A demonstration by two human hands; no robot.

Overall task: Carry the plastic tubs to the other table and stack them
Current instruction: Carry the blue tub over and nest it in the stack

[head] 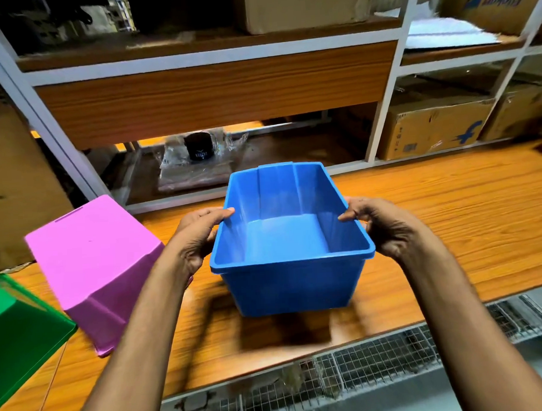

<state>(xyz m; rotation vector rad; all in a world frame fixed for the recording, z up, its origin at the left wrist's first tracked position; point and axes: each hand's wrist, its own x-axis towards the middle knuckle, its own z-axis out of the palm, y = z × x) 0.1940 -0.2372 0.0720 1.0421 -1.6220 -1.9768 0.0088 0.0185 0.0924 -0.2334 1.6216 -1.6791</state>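
The blue tub (291,244) is gripped upright by its long rims, left hand (199,236) and right hand (385,228) equally near, long axis pointing away from the person.

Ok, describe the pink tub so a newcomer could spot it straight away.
Start at the wooden table in front of the shelves. Left of the blue tub held in both hands stands the pink tub, with a green tub further left. It alone is pink, and it sits upside down, bottom up.

Left hand (199,236), right hand (385,228) clenched
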